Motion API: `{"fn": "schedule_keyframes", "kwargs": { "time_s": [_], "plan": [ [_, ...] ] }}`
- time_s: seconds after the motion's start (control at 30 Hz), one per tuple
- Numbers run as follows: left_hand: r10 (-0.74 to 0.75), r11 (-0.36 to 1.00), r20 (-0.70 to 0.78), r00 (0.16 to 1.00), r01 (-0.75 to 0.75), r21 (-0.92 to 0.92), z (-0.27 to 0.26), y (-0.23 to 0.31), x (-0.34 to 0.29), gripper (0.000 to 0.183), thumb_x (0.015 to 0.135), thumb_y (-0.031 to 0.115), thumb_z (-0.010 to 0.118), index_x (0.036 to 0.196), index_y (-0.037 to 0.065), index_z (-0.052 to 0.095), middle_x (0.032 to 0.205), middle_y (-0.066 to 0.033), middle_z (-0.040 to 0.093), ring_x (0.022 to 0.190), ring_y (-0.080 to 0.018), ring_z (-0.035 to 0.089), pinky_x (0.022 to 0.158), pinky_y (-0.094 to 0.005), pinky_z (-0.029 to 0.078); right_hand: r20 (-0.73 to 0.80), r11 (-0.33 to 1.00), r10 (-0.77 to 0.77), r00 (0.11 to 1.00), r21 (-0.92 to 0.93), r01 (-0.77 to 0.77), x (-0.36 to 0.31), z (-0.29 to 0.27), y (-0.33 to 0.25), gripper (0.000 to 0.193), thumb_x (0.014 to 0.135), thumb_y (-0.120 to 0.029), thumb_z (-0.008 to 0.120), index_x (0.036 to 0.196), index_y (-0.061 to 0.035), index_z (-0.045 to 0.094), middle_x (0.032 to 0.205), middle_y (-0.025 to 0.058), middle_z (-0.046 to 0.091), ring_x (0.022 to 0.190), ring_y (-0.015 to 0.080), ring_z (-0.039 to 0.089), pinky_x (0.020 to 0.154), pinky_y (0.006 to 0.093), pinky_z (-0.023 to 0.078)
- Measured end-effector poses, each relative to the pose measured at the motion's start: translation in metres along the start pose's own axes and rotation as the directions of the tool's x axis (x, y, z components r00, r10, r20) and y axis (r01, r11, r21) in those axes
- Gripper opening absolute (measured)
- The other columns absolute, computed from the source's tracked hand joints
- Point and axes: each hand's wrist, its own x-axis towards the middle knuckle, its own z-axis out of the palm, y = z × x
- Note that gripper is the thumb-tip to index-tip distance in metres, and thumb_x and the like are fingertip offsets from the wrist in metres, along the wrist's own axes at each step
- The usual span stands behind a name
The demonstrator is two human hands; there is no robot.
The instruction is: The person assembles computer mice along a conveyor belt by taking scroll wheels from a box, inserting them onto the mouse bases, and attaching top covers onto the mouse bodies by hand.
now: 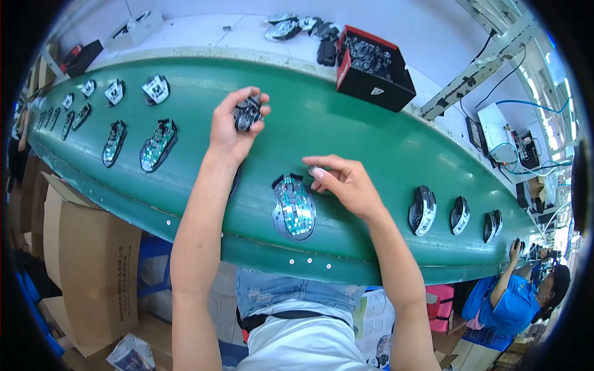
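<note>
My left hand (225, 127) is raised over the belt, its fingers curled around a cluster of small dark mouse scroll wheels (247, 115). Between the thumb and forefinger of my right hand (351, 184) is a small grey, round piece (316, 169), which looks like one such wheel. That hand hovers at the upper right edge of an opened computer mouse base (294, 210) with a green circuit board, lying in front of me. Beside my left forearm a dark edge of another part (236, 180) shows, mostly hidden by the arm.
A green conveyor belt (365, 139) carries more mouse bases (159, 146) and white-grey shells (156, 89) at left, and assembled-looking mice (422, 211) at right. Beyond it stands a black-red box (375, 93) of small wheels. A cardboard carton (93, 266) is lower left; a co-worker (510, 303) sits right.
</note>
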Motion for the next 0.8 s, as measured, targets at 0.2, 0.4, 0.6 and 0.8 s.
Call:
{"fn": "schedule_keyframes", "kwargs": {
  "time_s": [0.2,0.4,0.6,0.8],
  "plan": [
    [0.007,1.0,-0.008,1.0,-0.007,0.03,-0.001,-0.002,-0.001,0.02,0.091,0.021,0.06,0.101,0.003,0.06,0.093,-0.0109,0.062,0.077,-0.0194,0.061,0.045,-0.0237,0.043,-0.111,0.997,-0.068,0.991,0.034,0.073,0.003,0.005,0.014,0.035,0.088,-0.003,0.071,0.12,0.0027,0.059,0.1,0.0068,0.061,0.079,0.01,0.065,0.069,0.0233,0.055],
    [-0.013,0.999,-0.019,1.0,0.014,0.036,0.0,-0.005,-0.006,0.018,0.091,0.021,0.06,0.099,0.005,0.059,0.091,-0.0106,0.061,0.076,-0.0188,0.06,0.044,-0.0236,0.042,-0.112,0.993,0.002,0.994,0.118,0.011,-0.003,0.005,0.015,0.033,0.085,0.001,0.073,0.116,0.0035,0.061,0.106,0.008,0.066,0.085,0.013,0.068,0.076,0.0239,0.055],
    [-0.02,0.999,-0.023,1.0,0.021,0.042,-0.005,-0.004,-0.007,0.016,0.092,0.02,0.058,0.099,0.006,0.059,0.091,-0.0106,0.062,0.076,-0.0187,0.06,0.045,-0.0239,0.042,-0.106,0.991,0.046,0.993,0.128,-0.032,-0.004,0.008,0.007,0.037,0.084,0.003,0.072,0.12,0.0033,0.062,0.097,0.0102,0.07,0.088,0.0133,0.069,0.08,0.0246,0.055],
    [-0.013,0.999,-0.005,1.0,0.013,0.029,-0.003,-0.002,-0.002,0.016,0.092,0.019,0.059,0.1,0.005,0.058,0.091,-0.0109,0.063,0.076,-0.019,0.06,0.046,-0.0254,0.042,-0.025,0.855,-0.365,0.931,-0.405,0.324,-0.004,0.009,-0.007,0.03,0.078,-0.007,0.078,0.107,-0.0049,0.069,0.103,0.0084,0.071,0.087,0.0201,0.069,0.081,0.0329,0.056]
  ]
}}
